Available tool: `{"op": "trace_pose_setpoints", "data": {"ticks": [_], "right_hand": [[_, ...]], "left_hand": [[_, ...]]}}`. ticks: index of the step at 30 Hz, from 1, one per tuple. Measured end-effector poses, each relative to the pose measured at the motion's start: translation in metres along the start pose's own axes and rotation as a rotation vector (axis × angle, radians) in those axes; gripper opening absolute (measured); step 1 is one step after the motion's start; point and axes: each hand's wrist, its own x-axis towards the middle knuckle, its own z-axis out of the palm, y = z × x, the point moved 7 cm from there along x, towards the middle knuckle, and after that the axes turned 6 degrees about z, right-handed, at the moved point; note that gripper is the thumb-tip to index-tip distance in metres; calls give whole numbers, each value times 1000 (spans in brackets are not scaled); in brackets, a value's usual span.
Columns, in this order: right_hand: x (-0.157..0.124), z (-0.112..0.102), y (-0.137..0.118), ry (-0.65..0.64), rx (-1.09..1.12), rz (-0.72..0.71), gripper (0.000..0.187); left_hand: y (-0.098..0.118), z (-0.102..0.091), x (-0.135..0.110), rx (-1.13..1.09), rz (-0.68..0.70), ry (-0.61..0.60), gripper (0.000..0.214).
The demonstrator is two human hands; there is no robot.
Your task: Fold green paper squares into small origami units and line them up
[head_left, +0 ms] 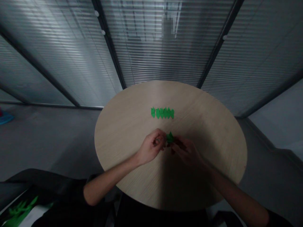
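A small green piece with pointed tips, perhaps folded paper, is held between my two hands over the round table. My left hand is curled, its fingertips pinching the piece's left side. From the right, my right hand grips the same piece between thumb and fingers, partly in shadow. Beyond the hands, several similar green pieces lie in a short row on the tabletop, the leftmost slightly apart from the others.
Glass partitions with blinds stand right behind the table's far edge. At lower left, a dark container holds more green pieces beside a white item. A blue object rests on the floor at far left.
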Motion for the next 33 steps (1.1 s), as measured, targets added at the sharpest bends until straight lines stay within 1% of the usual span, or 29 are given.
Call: {"op": "trace_pose_setpoints", "data": {"ticks": [2,5,9,13,15,18,21,24,27,30,33], "right_hand": [[0,-1,2,10,14,-3,30],[1,-4,3,32,53,-51,27],[0,-9,-1,83,107,-117,21],[-2,-11,-5,137,95,-131,18],[-2,-11,-6,127,88,-123,18],[-2,-8,-7,71,87,-104,23],[-1,-7,-6,30,92,-84,28],[0,-6,-3,3,131,-52,28],[2,-6,3,-7,136,3,27],[3,-8,7,12,141,26,27],[5,-9,10,22,158,26,27]], "left_hand": [[0,0,0,16,4,-13,23],[1,-1,0,20,5,-10,21],[2,-1,0,54,16,-19,23],[4,-1,0,115,29,-23,23],[4,-1,0,123,22,-34,22],[0,1,-1,93,-23,-45,24],[-6,2,-1,49,-76,-29,28],[-10,4,-2,13,-113,-22,31],[-9,7,0,-69,-148,-56,34],[-4,7,3,-174,-136,-60,39],[-2,4,5,-209,-112,-40,42]]}}
